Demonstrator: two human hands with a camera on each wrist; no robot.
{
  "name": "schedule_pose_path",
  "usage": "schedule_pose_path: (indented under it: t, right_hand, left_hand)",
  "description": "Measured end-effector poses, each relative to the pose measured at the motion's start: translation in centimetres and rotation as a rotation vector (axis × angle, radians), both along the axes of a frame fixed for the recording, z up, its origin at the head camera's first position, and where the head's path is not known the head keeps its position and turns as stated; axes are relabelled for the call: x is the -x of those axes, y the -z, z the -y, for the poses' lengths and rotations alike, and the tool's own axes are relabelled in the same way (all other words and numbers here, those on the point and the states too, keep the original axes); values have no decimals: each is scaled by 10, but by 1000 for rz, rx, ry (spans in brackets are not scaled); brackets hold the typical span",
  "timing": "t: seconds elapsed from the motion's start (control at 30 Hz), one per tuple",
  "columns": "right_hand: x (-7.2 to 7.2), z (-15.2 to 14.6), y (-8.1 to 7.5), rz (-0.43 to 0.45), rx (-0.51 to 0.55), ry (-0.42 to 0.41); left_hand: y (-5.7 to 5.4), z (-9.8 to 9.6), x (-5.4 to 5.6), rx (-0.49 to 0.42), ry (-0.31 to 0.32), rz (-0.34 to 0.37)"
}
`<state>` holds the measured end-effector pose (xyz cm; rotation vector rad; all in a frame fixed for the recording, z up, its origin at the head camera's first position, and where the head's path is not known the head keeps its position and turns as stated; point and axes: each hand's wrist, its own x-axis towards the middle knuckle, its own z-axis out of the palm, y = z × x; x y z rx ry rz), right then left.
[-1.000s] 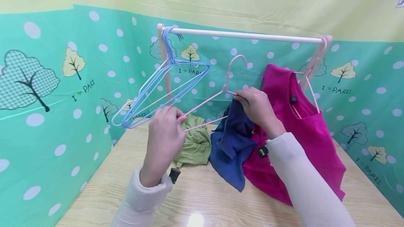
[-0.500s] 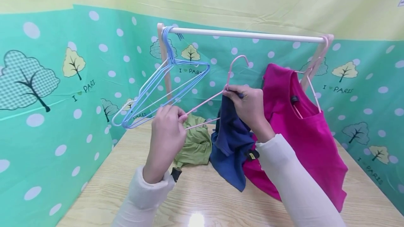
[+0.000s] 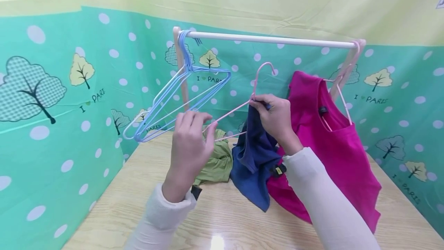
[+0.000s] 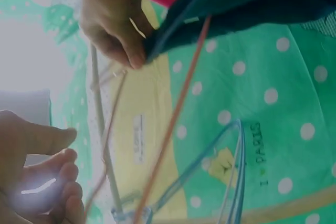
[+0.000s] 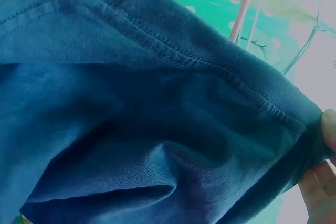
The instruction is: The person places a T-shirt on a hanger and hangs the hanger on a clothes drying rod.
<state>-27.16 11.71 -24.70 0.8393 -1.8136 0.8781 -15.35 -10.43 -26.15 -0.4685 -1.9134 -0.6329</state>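
Note:
A pink wire hanger (image 3: 231,112) is held up in front of the rack, hook upward and tilted. My right hand (image 3: 275,117) pinches the edge of a dark blue garment (image 3: 254,153) at the base of the hook. The hanger's right arm is hidden by this cloth, whose stitched edge (image 5: 194,62) fills the right wrist view. At the hanger's left end is my left hand (image 3: 190,142), thumb and fingers spread apart. In the left wrist view a gap shows between the left thumb (image 4: 50,140) and fingers, with the hanger passing just beyond them.
Several blue and white hangers (image 3: 187,73) hang at the left of the rack's white rod (image 3: 270,39). A magenta sleeveless top (image 3: 333,157) hangs on a pink hanger at the right. Green cloth (image 3: 218,161) lies on the wooden table (image 3: 138,196). Patterned curtain surrounds the table.
My right hand has moved left along the hanger to the hook's base, bringing the dark blue cloth. My left thumb and fingers have come apart from their pinch on the hanger's end.

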Motion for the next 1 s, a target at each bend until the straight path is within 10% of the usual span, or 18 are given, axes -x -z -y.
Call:
schedule_pose_path:
  t: [0.17,0.4,0.63,1.0]
  right_hand:
    - [4,-2,2,18,-7,20]
    - [6,-5,2,7,-13,13]
    - [8,-7,5,22,8,10]
    - [9,-5,8,33,45,23]
  left_hand:
    - [5,-18,2,64,118,-13]
    - [22,-51,18,185,256,235]
    - [43,-70,44,264,188,419]
    - [63,-87,59,73,175,653]
